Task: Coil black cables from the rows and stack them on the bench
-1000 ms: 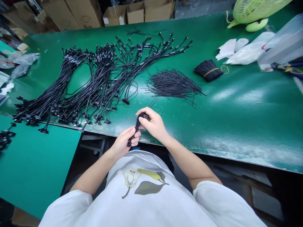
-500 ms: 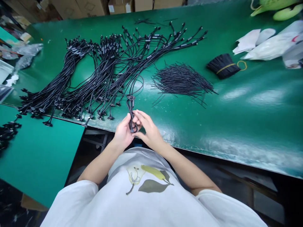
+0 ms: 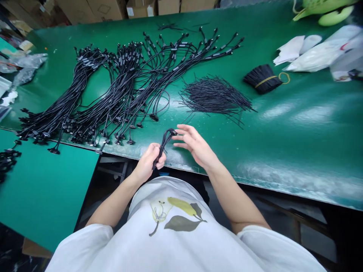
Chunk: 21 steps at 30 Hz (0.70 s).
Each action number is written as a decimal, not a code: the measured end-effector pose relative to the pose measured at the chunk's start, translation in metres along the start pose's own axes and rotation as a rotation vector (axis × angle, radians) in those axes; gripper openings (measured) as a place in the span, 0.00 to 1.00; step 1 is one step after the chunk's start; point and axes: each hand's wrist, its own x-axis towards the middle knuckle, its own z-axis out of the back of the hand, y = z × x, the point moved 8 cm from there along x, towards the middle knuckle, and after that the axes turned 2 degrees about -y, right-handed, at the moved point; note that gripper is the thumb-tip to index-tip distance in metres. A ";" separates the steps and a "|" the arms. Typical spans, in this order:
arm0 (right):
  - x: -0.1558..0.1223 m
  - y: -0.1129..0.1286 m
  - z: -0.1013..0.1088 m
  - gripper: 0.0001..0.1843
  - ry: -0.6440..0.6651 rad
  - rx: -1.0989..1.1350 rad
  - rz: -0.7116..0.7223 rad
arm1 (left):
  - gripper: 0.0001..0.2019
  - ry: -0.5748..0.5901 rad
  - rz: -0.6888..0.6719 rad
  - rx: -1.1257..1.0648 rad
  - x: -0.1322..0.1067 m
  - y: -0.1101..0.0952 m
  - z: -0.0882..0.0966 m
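At the near edge of the green table (image 3: 283, 128), our left hand (image 3: 148, 161) is closed around the lower part of a folded black cable (image 3: 164, 141), which rises slantwise from the fist, above the table's edge. Our right hand (image 3: 195, 145) is spread, palm down, with its fingertips (image 3: 176, 133) just beside the cable's upper end; we cannot tell whether they touch it. Beyond the hands a heap (image 3: 113, 90) of like cables fans across the table. To its right lie loose black ties (image 3: 215, 96), then a banded tie bundle (image 3: 262, 78), with clear bags (image 3: 314, 56) near the far right corner.
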 end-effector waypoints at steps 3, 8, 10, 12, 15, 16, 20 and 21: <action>0.003 0.002 -0.002 0.23 0.118 0.007 -0.074 | 0.20 0.083 0.118 0.048 -0.006 0.015 0.000; -0.006 0.004 -0.005 0.21 0.298 0.043 -0.122 | 0.21 0.151 0.250 -0.013 -0.028 0.024 0.016; -0.011 0.002 0.001 0.20 0.306 0.028 -0.133 | 0.23 0.178 0.282 -0.011 -0.039 0.026 0.023; -0.017 -0.002 0.003 0.21 0.327 0.032 -0.156 | 0.24 0.168 0.306 -0.008 -0.046 0.028 0.029; -0.030 -0.010 -0.004 0.24 0.392 0.130 -0.238 | 0.23 0.088 0.312 -0.028 -0.048 0.031 0.034; -0.034 -0.011 -0.008 0.25 0.406 0.152 -0.262 | 0.24 0.063 0.307 -0.033 -0.048 0.031 0.034; -0.051 -0.009 -0.017 0.22 0.389 0.093 -0.285 | 0.29 0.054 0.304 0.002 -0.046 0.031 0.031; -0.055 -0.009 -0.018 0.21 0.380 0.070 -0.295 | 0.30 0.059 0.303 0.021 -0.047 0.031 0.031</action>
